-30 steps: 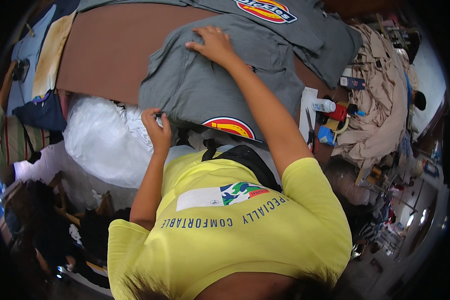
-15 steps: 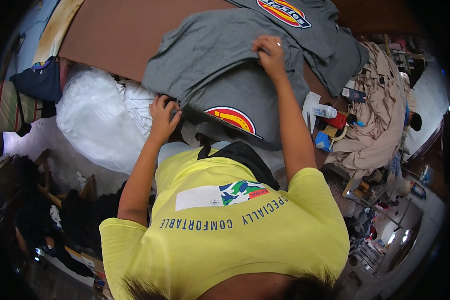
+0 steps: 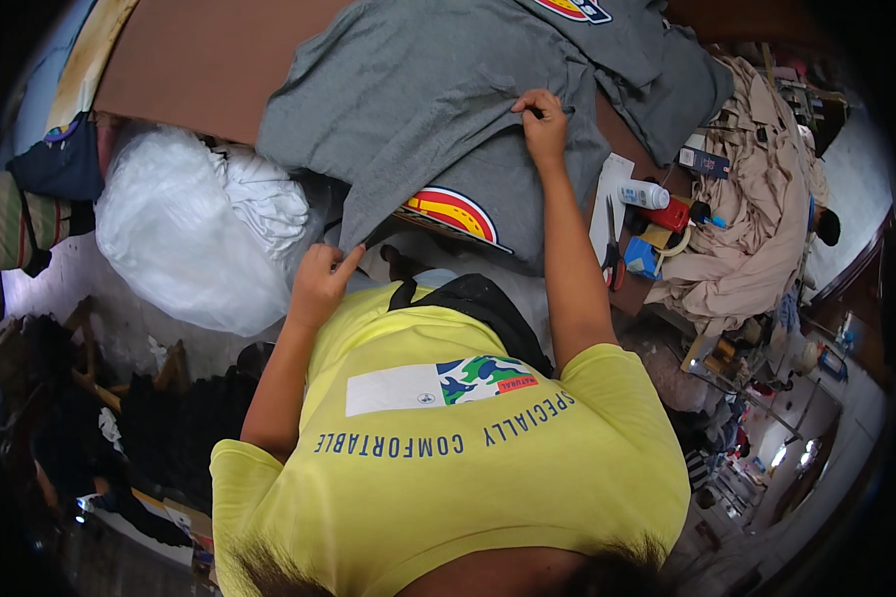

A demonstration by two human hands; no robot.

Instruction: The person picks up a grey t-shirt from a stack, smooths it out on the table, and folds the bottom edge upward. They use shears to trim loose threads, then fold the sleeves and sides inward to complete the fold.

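A grey T-shirt [image 3: 398, 109] with a red, yellow and white printed emblem lies spread over the brown table and hangs over its near edge. My left hand [image 3: 319, 284] is closed on a corner of the shirt, holding it out just past the table edge, close to my body. Farther off and to the right, my right hand [image 3: 542, 121] pinches a raised fold of the same shirt. Between the hands the fabric is drawn into diagonal creases. The upper layer partly covers the emblem.
Another grey shirt [image 3: 667, 90] lies at the far right. Near the table's right edge are scissors [image 3: 613, 261], a white bottle [image 3: 644, 193], a tape roll [image 3: 678, 242] and a blue box [image 3: 643, 257]. Beige cloth [image 3: 747, 229] heaps beyond; a white plastic bag [image 3: 184, 229] bulges at left.
My left hand has pulled the shirt corner toward my body, closing from loosely spread fingers to a pinch. The fabric stretches tighter between my hands. My right hand stays on the fold, slightly nearer.
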